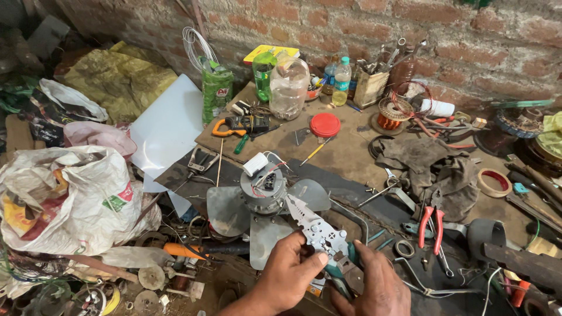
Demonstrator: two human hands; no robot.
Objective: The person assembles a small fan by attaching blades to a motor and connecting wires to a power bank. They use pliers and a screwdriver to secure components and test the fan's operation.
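Note:
A flat metal wire-stripping tool [316, 229] with teal handles points up and left, its tip close to a grey fan motor [263, 190]. The motor stands among grey fan blades [227, 209], with red and white wires and a small white block [255, 164] on top. My left hand [287, 274] pinches the tool's metal body between thumb and fingers. My right hand [374, 287] wraps around the teal handles at the bottom of the view. Both hands sit just in front of the fan.
The workbench is littered: red-handled pliers [432, 225], a dirty rag [436, 167], a red lid [325, 124], a clear plastic jar [289, 88], bottles, a copper wire spool [389, 120], tape rolls. White sacks [76, 199] are heaped at the left. A brick wall [363, 23] runs behind.

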